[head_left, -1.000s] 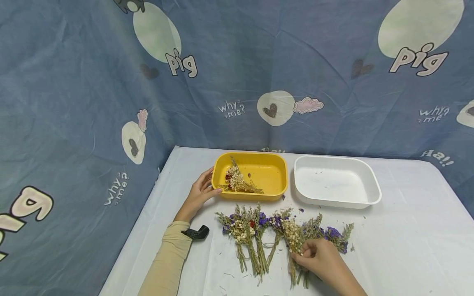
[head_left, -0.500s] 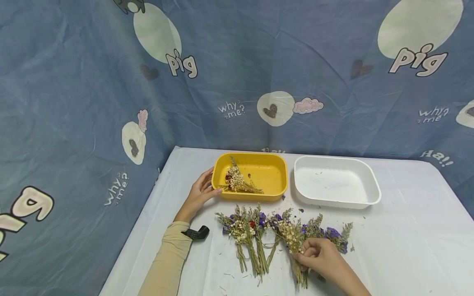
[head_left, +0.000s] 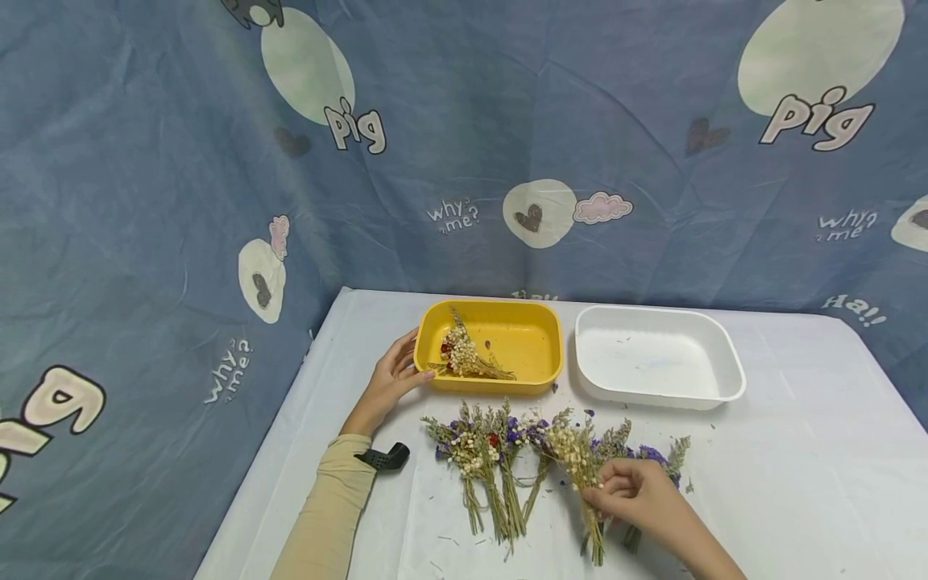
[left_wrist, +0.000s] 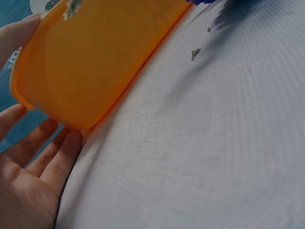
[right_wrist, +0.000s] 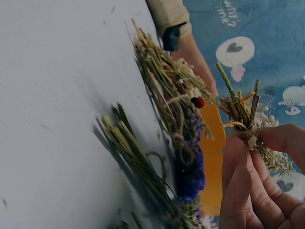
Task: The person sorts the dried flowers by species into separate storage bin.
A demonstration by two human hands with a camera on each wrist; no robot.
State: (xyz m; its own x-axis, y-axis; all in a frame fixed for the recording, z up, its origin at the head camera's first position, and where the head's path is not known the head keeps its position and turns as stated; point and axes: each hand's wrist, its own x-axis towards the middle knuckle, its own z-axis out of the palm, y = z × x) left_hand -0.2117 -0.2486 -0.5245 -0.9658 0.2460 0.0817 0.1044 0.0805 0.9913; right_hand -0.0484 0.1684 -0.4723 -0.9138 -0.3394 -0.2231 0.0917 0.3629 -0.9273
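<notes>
My right hand (head_left: 629,495) pinches a small bunch of dried flowers (head_left: 574,451), cream-coloured and tied with twine, between thumb and fingers. In the right wrist view, the held bunch (right_wrist: 248,117) shows its cut stems above the fingertips. My left hand (head_left: 390,379) rests against the left end of a yellow tray (head_left: 489,387), thumb at the rim, fairly straight fingers touching the outer wall in the left wrist view. Inside that tray lies another dried bunch (head_left: 467,354) with cream and dark red blooms. More tied bunches (head_left: 482,459) lie side by side in front of it.
A white tray (head_left: 660,395) stands to the right of the yellow one. Purple-flowered bunches (head_left: 652,455) lie partly behind my right hand. Bits of stem and petals are scattered on the white tablecloth (head_left: 797,451). Blue printed cloth (head_left: 435,145) hangs behind and at the left.
My right hand has shifted slightly right and up, and the pinched bunch has come away from the bunches beneath it. The left hand and both trays stay where they were.
</notes>
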